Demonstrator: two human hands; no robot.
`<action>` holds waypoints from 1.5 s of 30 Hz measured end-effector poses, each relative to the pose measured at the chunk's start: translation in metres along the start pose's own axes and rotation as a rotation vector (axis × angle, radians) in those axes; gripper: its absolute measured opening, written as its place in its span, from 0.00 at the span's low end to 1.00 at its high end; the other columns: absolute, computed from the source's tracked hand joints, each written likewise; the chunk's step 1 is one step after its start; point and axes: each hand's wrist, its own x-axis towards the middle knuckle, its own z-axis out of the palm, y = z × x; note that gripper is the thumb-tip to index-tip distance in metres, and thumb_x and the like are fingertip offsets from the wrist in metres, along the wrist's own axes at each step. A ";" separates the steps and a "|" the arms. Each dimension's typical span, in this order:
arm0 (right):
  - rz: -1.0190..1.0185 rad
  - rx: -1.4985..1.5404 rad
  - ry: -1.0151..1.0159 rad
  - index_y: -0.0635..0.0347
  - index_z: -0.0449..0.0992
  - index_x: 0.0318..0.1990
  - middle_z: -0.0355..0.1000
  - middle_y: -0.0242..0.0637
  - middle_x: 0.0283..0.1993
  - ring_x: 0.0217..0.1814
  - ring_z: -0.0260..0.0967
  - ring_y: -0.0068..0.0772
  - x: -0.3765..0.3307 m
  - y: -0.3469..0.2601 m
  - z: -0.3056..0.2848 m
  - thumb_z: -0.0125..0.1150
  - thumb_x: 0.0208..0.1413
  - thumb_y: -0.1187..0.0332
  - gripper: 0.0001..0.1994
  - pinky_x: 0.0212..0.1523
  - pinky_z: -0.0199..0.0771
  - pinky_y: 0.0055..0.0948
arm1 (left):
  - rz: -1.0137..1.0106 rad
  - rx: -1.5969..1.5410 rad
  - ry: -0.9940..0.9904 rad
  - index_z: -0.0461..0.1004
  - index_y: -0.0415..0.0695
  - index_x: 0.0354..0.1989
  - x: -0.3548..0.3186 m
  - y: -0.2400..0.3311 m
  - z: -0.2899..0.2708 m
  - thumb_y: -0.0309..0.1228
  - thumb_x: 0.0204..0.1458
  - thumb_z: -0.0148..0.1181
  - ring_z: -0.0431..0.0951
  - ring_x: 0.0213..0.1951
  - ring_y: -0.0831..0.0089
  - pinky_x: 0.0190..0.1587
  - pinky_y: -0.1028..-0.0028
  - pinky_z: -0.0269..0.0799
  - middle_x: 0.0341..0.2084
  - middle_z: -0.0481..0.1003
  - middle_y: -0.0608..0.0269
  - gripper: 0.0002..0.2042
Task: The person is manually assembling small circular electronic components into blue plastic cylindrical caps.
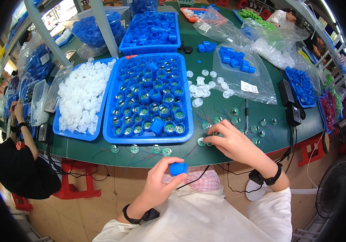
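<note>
My left hand holds a small blue plastic cap just below the front edge of the green table. My right hand rests on the table near the front edge, its fingertips on a small round circuit disc with thin wires. More such wired discs lie scattered to its right and along the front edge. Directly beyond is a blue tray packed with blue caps, many with discs inside.
A blue tray of white caps sits to the left, another tray of blue caps behind. Loose white discs, plastic bags with blue parts, black power adapters and a pen lie right. Another person sits left.
</note>
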 end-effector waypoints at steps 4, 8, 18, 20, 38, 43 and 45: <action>-0.095 -0.098 -0.041 0.60 0.75 0.33 0.66 0.34 0.37 0.41 0.63 0.37 0.008 0.012 0.009 0.57 0.40 0.76 0.09 0.44 0.67 0.32 | 0.014 -0.112 0.008 0.67 0.37 0.47 0.003 -0.003 0.007 0.27 0.50 0.62 0.74 0.39 0.72 0.42 0.74 0.70 0.38 0.72 0.58 0.17; -0.199 -0.142 -0.107 0.59 0.74 0.31 0.64 0.34 0.34 0.40 0.64 0.35 0.017 0.014 0.007 0.56 0.42 0.73 0.06 0.41 0.67 0.32 | 0.006 -0.439 0.003 0.64 0.38 0.50 0.006 -0.002 0.007 0.25 0.52 0.58 0.72 0.44 0.71 0.44 0.74 0.70 0.43 0.71 0.54 0.17; -0.187 0.056 -0.092 0.62 0.69 0.28 0.64 0.36 0.33 0.37 0.65 0.37 0.010 0.007 0.029 0.63 0.42 0.70 0.09 0.39 0.68 0.34 | 0.015 -0.476 0.055 0.64 0.38 0.49 0.009 -0.003 -0.005 0.33 0.54 0.58 0.73 0.38 0.74 0.40 0.75 0.71 0.41 0.72 0.51 0.18; -0.155 0.094 -0.067 0.63 0.69 0.28 0.65 0.36 0.33 0.37 0.65 0.38 0.006 0.007 0.032 0.63 0.42 0.70 0.09 0.40 0.68 0.34 | 0.039 -0.503 0.042 0.64 0.38 0.49 0.010 -0.005 -0.006 0.33 0.53 0.59 0.73 0.38 0.73 0.40 0.74 0.71 0.42 0.72 0.50 0.18; 0.045 0.438 0.192 0.65 0.73 0.33 0.73 0.40 0.39 0.39 0.71 0.37 0.000 -0.049 -0.035 0.66 0.44 0.75 0.09 0.39 0.70 0.30 | 0.160 -0.618 -0.060 0.65 0.36 0.48 0.015 0.006 -0.002 0.31 0.49 0.59 0.71 0.45 0.63 0.42 0.66 0.72 0.46 0.66 0.46 0.19; 0.011 0.496 0.289 0.65 0.73 0.34 0.72 0.42 0.39 0.39 0.71 0.37 0.003 -0.066 -0.028 0.67 0.42 0.78 0.11 0.36 0.71 0.29 | 0.361 -0.445 -0.051 0.65 0.35 0.50 0.018 0.010 0.005 0.15 0.47 0.56 0.67 0.52 0.65 0.55 0.68 0.64 0.48 0.63 0.53 0.19; 0.015 0.510 0.300 0.66 0.73 0.34 0.72 0.43 0.38 0.38 0.71 0.36 0.003 -0.072 -0.022 0.67 0.42 0.78 0.10 0.36 0.72 0.29 | 0.409 -0.388 -0.040 0.66 0.36 0.50 0.019 0.011 0.006 0.14 0.44 0.60 0.68 0.51 0.66 0.52 0.70 0.68 0.47 0.63 0.54 0.21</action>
